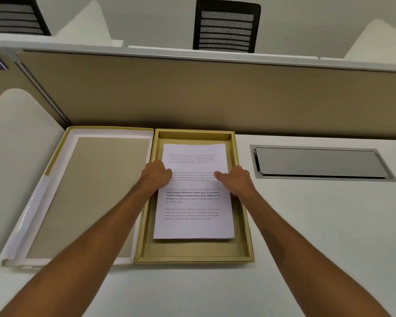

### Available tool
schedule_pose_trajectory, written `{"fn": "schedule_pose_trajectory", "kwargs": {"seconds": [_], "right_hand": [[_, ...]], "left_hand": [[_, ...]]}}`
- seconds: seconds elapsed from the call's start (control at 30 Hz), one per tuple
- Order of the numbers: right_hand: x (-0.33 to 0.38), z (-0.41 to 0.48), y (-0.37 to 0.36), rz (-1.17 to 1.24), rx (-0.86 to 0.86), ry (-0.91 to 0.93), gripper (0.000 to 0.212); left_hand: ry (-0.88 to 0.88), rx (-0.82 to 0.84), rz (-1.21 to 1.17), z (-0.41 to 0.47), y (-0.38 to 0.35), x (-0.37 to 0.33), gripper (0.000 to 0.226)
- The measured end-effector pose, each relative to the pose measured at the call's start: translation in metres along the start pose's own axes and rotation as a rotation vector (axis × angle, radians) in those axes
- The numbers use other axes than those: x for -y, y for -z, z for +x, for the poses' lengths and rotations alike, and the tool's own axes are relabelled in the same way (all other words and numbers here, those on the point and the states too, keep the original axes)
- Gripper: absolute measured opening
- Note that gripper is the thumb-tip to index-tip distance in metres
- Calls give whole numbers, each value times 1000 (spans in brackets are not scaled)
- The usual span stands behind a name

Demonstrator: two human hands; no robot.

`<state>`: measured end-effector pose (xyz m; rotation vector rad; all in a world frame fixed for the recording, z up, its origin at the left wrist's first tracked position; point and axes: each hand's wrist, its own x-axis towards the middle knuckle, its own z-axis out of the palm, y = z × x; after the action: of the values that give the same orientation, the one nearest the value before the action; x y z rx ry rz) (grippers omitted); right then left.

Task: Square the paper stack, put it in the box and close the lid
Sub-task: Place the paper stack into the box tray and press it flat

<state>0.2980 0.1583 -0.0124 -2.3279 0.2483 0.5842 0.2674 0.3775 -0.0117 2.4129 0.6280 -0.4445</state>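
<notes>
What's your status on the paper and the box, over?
Both hands on the paper stack, left hand and right hand at its side edges. Stack flat inside the box. Lid open on the left. Nothing blocking.

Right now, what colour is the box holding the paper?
Mustard-tan box, seen in the head view.

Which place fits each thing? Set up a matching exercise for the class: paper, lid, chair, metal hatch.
1 paper
2 lid
3 chair
4 metal hatch

A behind the partition
B inside the box
C set in the desk, right of the box
D open, left of the box

Pairs: 1-B, 2-D, 3-A, 4-C
</notes>
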Motion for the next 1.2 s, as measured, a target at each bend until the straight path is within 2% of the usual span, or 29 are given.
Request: {"fn": "schedule_pose_trajectory", "kwargs": {"seconds": [0.1, 0.2, 0.33, 0.47, 0.6, 0.77, 1.0, 1.2], "right_hand": [[0, -5, 0, -12, -6, -29, 32], [3, -10, -5, 65, 3, -51, 36], [10, -16, -10, 104, -20, -73, 42], [11, -15, -8, 112, -11, -67, 47], [9, -13, -3, 233, 14, -92, 49], [9, -15, -13, 328, 6, -101, 47], [9, -9, -19, 389, -26, -111, 68], [10, -5, -26, 381, -36, -146, 70]], "left_hand": [[23, 68, -35, -4, -3, -1, 39], [53, 109, -134, -8, -9, -5, 23], [139, 90, -347, -11, -12, -10, 28], [159, 74, -400, -13, -10, -9, 20], [174, 66, -381, -12, -11, -6, 27], [271, 103, -539, -16, -6, -8, 50], [216, 148, -502, -19, -6, -6, 68], [194, 192, -566, -24, -5, -5, 70]]}}
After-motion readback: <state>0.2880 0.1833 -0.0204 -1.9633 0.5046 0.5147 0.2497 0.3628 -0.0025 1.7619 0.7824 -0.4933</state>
